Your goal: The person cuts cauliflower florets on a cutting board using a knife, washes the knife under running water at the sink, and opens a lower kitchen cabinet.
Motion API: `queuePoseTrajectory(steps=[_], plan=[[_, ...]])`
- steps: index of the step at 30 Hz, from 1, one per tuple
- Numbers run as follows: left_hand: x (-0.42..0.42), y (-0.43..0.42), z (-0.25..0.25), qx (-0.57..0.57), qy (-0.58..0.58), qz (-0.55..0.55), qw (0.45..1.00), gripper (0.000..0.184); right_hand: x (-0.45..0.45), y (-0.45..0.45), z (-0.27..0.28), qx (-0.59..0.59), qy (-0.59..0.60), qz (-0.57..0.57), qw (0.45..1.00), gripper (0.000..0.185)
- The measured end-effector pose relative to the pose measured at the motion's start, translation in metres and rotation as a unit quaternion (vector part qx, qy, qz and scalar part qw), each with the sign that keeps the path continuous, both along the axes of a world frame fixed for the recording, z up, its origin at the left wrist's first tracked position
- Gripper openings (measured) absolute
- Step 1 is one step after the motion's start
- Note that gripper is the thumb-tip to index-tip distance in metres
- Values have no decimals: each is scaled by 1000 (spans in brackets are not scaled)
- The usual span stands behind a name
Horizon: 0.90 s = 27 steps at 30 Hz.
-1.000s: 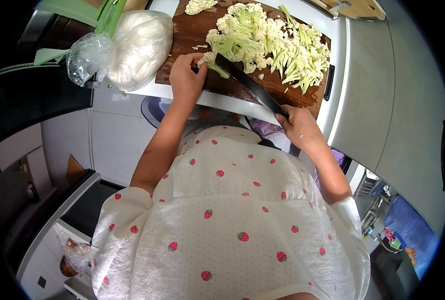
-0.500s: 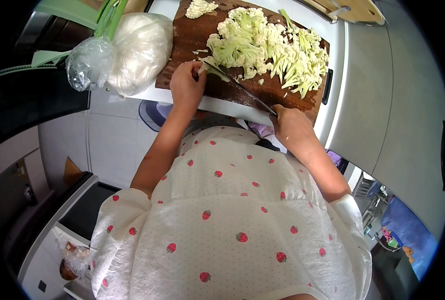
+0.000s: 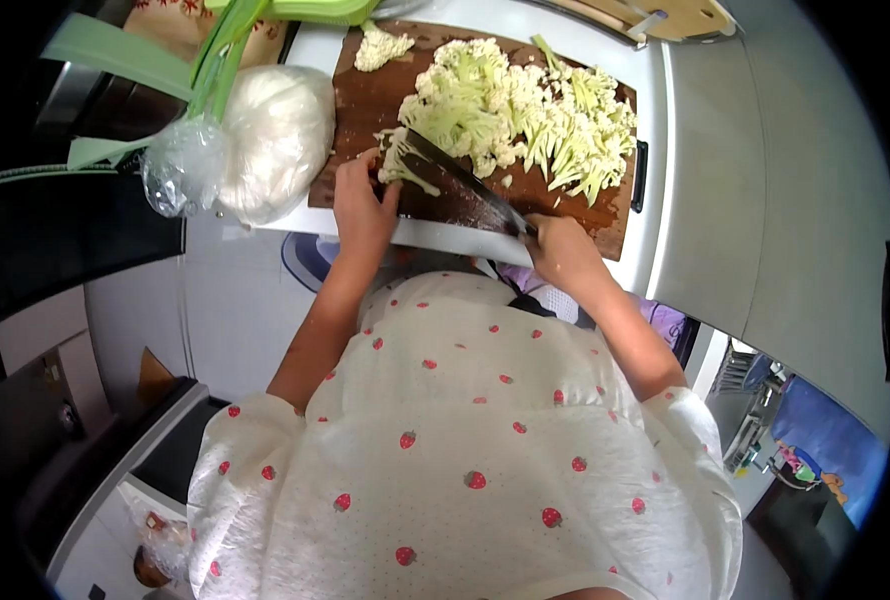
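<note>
On a dark wooden cutting board [image 3: 365,95], my left hand [image 3: 363,200] has its curled fingers and thumb at the left side of a cauliflower floret [image 3: 402,165], gripping its edge. My right hand [image 3: 568,252] is wrapped round the handle of a kitchen knife [image 3: 475,187]. The blade slants up and left, its tip end beside the floret. Beyond the blade spreads a heap of cut cauliflower [image 3: 515,110], pale green stems and cream tops. Another cauliflower piece [image 3: 383,48] lies alone at the board's far left corner.
Left of the board sit a full white plastic bag [image 3: 277,140] and green onions [image 3: 223,55] with clear plastic [image 3: 185,165] round their lower end. A green plastic basket [image 3: 320,10] stands behind. A grey surface [image 3: 710,180] lies to the right.
The knife has turned to show more of its blade, beside the floret. My left hand has opened slightly from a tighter pinch, and the floret now shows more fully. The view has shifted slightly.
</note>
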<state>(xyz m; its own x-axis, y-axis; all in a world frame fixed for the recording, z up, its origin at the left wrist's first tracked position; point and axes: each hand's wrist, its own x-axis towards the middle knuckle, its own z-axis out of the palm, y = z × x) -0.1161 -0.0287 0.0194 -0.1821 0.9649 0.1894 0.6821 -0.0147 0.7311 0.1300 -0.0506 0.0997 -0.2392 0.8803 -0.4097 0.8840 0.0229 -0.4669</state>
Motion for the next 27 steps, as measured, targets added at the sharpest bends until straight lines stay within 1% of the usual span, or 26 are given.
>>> queuePoseTrajectory(steps=[1,2,4,5,6,8,9,10,12,14,15,17,18,19,20,22,23,24,26,27], plan=[[0,5,1,9,3,-2,1000,43,5,-5,3,27,42,4,999,19],[1,10,1,4,14,-6,1000,51,7,-9,8,35,45,1,998,19],[7,19,1,-7,34,-21,999,68,12,-17,23,-52,77,-75,993,20],[11,27,1,-7,-16,-30,999,59,18,-23,23,-36,96,-88,991,19],[14,35,-1,-2,-14,-39,999,59,21,-26,24,-30,99,-97,990,19],[22,50,-3,3,-71,-28,997,47,29,-35,28,-11,110,-125,986,18],[28,53,8,43,-74,-19,996,39,33,-41,30,-5,111,-140,984,18],[29,56,16,36,-98,-43,994,39,35,-45,34,3,113,-163,980,18],[39,65,31,60,-91,-101,989,40,39,-52,40,15,116,-193,974,18],[56,79,34,68,-77,-135,986,39,44,-60,43,-11,125,-262,957,18],[66,88,35,73,-63,-159,983,38,47,-64,40,-8,125,-272,954,18],[89,105,37,77,-76,-197,974,37,52,-72,30,60,121,-279,951,18],[100,110,40,80,-88,-223,968,36,53,-75,34,60,120,-284,949,18],[109,113,49,56,-89,-244,964,34,53,-76,39,48,134,-306,941,17],[112,117,51,56,-88,-241,965,34,52,-76,42,35,151,-322,934,17],[106,129,52,230,-8,-227,946,32,56,-81,33,33,144,-327,933,18],[92,137,49,204,31,-161,965,31,58,-84,30,32,133,-341,930,18],[75,142,46,164,21,-97,981,28,58,-86,29,30,137,-336,931,18],[34,155,30,167,184,-34,968,31,58,-88,27,9,145,-382,913,19],[24,157,22,166,188,-33,967,31,57,-89,27,14,156,-381,911,19]])
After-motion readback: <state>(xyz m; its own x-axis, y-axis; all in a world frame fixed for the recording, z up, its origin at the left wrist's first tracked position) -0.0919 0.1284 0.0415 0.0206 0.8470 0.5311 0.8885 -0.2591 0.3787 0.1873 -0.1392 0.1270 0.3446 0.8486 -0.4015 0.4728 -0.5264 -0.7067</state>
